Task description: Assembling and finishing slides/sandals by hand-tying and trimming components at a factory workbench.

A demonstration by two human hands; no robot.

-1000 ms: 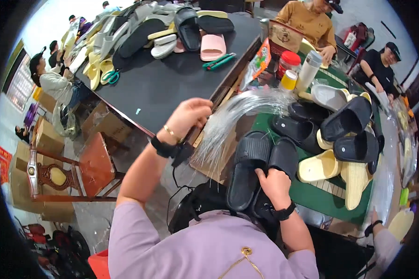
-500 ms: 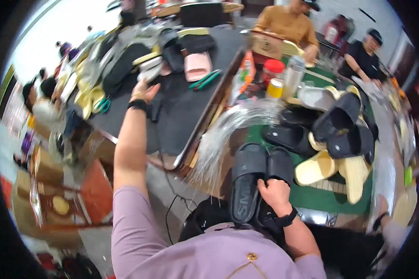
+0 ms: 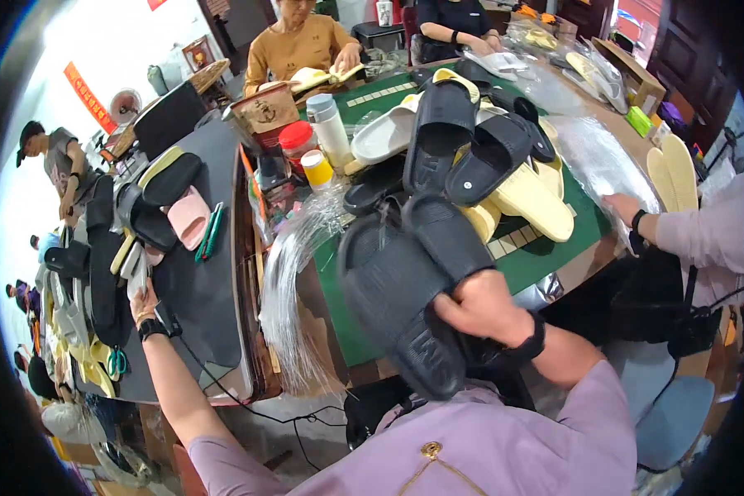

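1. A pair of black slide sandals (image 3: 393, 277) is held in front of the wearer's torso, above the near edge of the green cutting mat (image 3: 351, 331). Both are matte and dark, with broad straps and toes pointing away from the body; the left one shows fine ribbing on its strap and raised lettering on its footbed, and overlaps the edge of its mate.
2. The right hand (image 3: 486, 307) grasps the pair, its fingers curled over the right-hand slide and its thumb toward the left-hand one.
3. The left hand (image 3: 143, 304) reaches out to the darker bench (image 3: 202, 310) and meets the end of a white slide (image 3: 137, 271); whether its fingers are closed on it I cannot tell.
4. Beyond the pair, more black slides (image 3: 440, 136) lie heaped with cream slides (image 3: 537, 202) on the mat.
5. Left of that heap stand a red-lidded jar (image 3: 298, 142), a yellow container with a white cap (image 3: 316, 170) and a pale cylindrical flask (image 3: 331, 132), all upright and closed; their contents cannot be made out.
6. Just behind the jar is a brown printed package (image 3: 264, 116), its inside hidden.
7. Clear plastic strands (image 3: 289, 289) spill over the mat's left edge.
8. On the darker bench, a pink slide (image 3: 190, 217) lies beside a green-handled tool (image 3: 211, 233).
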